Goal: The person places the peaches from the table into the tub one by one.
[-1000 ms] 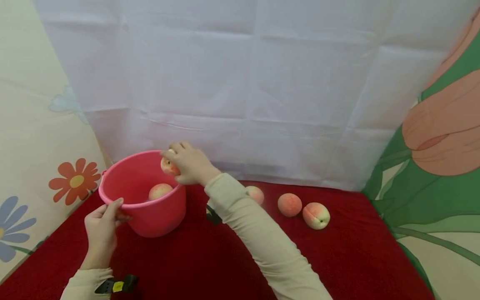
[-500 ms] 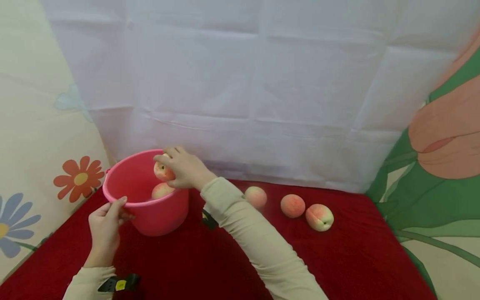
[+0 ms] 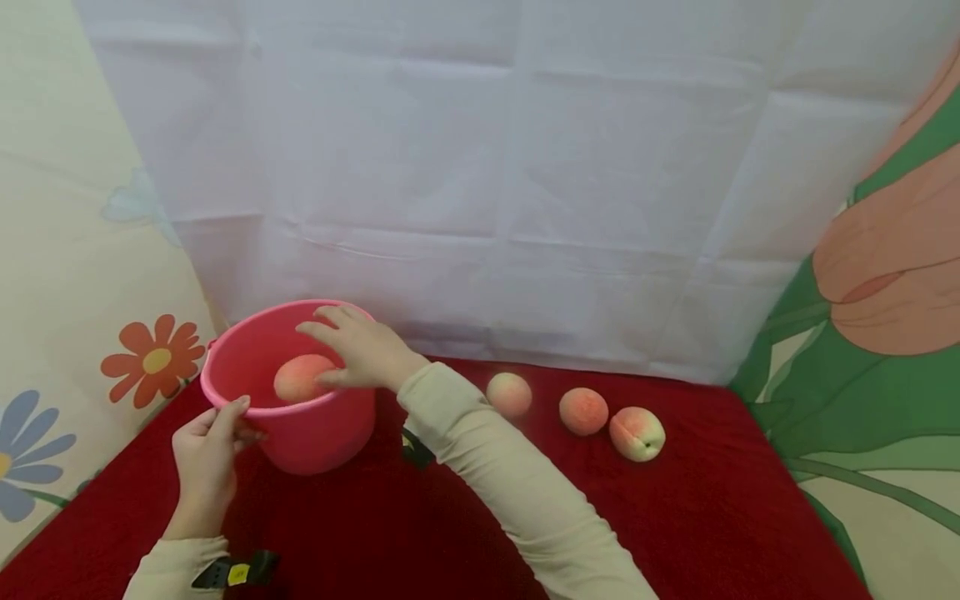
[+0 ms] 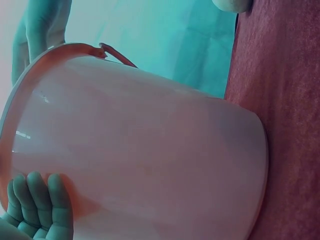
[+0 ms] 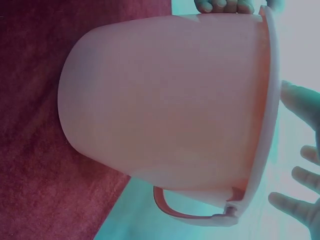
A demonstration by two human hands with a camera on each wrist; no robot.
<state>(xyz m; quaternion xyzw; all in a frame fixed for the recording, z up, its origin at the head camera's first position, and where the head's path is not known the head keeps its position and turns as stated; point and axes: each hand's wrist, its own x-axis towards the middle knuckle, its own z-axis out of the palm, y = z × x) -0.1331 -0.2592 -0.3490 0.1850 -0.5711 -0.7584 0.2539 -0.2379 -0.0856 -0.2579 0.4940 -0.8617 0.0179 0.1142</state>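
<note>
A pink bucket (image 3: 318,437) stands on the red cloth at the left. My left hand (image 3: 206,462) pinches its near rim, thumb on top and fingers against the outer wall, as the left wrist view also shows with the fingers (image 4: 59,205). Over the bucket's right side is my right hand (image 3: 367,350), its fingers spread and nothing gripped. Just beside its thumb a peach (image 3: 300,377) shows inside the bucket; whether others lie beneath is hidden. In the right wrist view the spread fingers (image 5: 295,207) hover past the bucket's rim.
Three peaches lie on the cloth to the right: a pale one (image 3: 510,395), a redder one (image 3: 583,411) and a yellow-and-pink one (image 3: 637,433). A white sheet (image 3: 480,167) hangs behind. The bucket's handle (image 5: 185,212) hangs at its side.
My right hand has let go of the peach it held over the bucket, and its fingers have spread. The peach is now down inside. The left hand keeps its place on the rim.
</note>
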